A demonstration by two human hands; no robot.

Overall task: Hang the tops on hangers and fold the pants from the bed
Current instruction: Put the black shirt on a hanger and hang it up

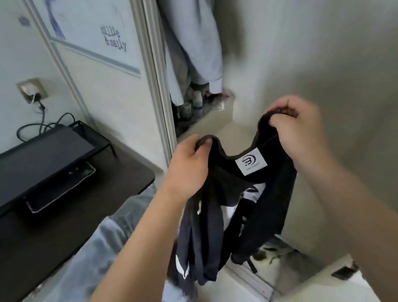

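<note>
The hanging step is judged to be in hand. A black top (229, 214) is held up by its two shoulders in front of the open wardrobe (213, 114), clear of the bed (69, 278) at lower left. The neckline is spread between the hands with the white neck label (251, 161) turned toward the camera, and the body of the garment hangs bunched and twisted below.

The grip of the left hand (189, 163) is closed on one shoulder, the fabric pinched between thumb and curled fingers. The grip of the right hand (297, 129) is closed likewise on the other shoulder.

No hanger is seen in view. For the next move one is likely to be needed, so one hand would have to be freed while the top is carried by the other, and the neck opening offered to the hanger's arms. Pale garments (189, 34) are seen hanging inside.
</note>
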